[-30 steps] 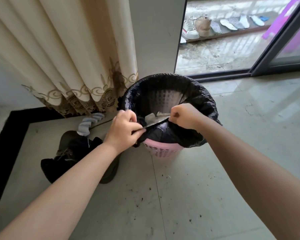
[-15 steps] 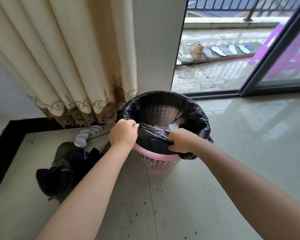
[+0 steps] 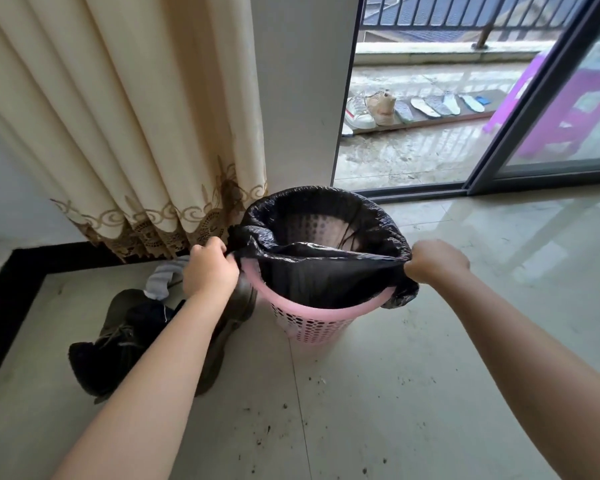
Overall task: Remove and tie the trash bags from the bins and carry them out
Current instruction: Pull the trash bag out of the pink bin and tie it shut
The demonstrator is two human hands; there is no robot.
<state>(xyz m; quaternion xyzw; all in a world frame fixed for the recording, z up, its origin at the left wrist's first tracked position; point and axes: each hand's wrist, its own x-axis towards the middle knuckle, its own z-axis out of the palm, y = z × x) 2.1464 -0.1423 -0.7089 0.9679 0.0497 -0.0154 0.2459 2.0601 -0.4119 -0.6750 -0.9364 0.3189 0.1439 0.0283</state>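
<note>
Two hands: your left hand (image 3: 210, 270) and right hand (image 3: 432, 261), fingers closed on the trash bag (image 3: 321, 275) edge
Bag: near edge lifted off the pink bin (image 3: 312, 323), far edge over the rim
Bin: on the floor (image 3: 430, 393), beside the curtain (image 3: 136, 133)

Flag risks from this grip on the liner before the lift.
1. The black trash bag is thin and stretched taut between the left hand and right hand; it may tear.
2. Its far edge remains folded over the pink bin rim, so a lift could drag or tip the light bin.
3. The dark boots and sock lie close by the left arm, a possible trip hazard.
</note>
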